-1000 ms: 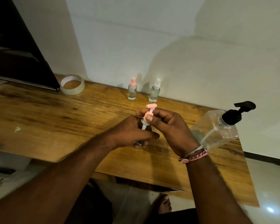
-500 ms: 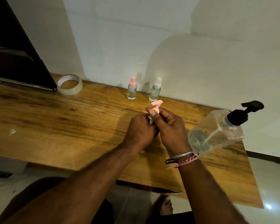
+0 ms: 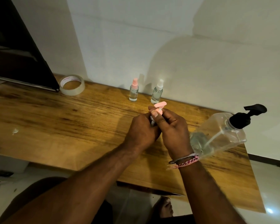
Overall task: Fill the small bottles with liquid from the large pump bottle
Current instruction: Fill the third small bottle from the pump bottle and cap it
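Note:
Over the middle of the wooden table [image 3: 71, 126], my left hand [image 3: 141, 131] grips a small bottle, almost wholly hidden in its fingers. My right hand [image 3: 171, 126] pinches the bottle's pink pump cap [image 3: 159, 106], which sticks up above both hands. The large clear pump bottle [image 3: 220, 133] with a black pump head [image 3: 246, 115] stands to the right, just behind my right wrist, with a little liquid low inside. Two small spray bottles stand by the wall: one with a pink cap [image 3: 134, 92], one with a white cap [image 3: 157, 92].
A roll of clear tape [image 3: 72, 84] lies at the back left beside a dark screen [image 3: 18, 57]. The table's front edge runs diagonally toward the lower right, with pale floor [image 3: 270, 191] and a bare foot [image 3: 166, 207] below it.
Both hands have closed together around the small bottle and moved slightly away from me. The pink cap now sits lower, nearer the bottle's neck.

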The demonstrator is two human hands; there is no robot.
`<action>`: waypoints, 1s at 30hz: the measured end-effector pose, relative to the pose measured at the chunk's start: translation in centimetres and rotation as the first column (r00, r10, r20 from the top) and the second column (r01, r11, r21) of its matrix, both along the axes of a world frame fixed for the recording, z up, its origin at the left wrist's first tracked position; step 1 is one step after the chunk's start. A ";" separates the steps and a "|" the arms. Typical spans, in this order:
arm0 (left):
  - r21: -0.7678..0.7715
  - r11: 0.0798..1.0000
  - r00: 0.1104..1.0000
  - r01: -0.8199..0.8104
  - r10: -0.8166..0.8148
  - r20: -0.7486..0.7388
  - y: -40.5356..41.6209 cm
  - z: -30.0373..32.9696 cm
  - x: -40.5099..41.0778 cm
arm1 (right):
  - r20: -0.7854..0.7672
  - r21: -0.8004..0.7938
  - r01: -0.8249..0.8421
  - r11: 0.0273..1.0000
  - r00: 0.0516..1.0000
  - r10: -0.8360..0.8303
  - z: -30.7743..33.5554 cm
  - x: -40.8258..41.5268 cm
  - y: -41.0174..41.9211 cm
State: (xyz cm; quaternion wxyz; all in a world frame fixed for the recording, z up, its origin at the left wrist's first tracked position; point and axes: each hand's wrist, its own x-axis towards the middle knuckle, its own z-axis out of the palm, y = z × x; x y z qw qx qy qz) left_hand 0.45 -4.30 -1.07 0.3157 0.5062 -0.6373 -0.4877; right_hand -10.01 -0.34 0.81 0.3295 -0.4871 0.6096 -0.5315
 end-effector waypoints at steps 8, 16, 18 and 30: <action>-0.021 0.999 0.998 -0.050 0.051 0.031 0.0 0.0 0.0 | 0.035 0.016 0.030 0.999 0.999 -0.030 -0.3 0.4 -0.4; 0.198 0.979 0.989 -0.048 0.074 -0.128 -1.1 0.3 0.7 | 0.180 0.068 0.074 0.995 0.980 -0.085 -1.5 -0.7 -0.7; 0.157 0.986 0.990 -0.048 0.068 -0.125 -1.2 0.3 0.8 | 0.031 0.115 0.031 0.993 0.999 -0.035 -1.8 -0.7 -0.8; 0.033 0.976 0.959 -0.214 0.203 0.199 -2.2 0.1 3.7 | -0.299 0.107 0.024 0.994 0.954 0.009 -3.1 4.0 -3.3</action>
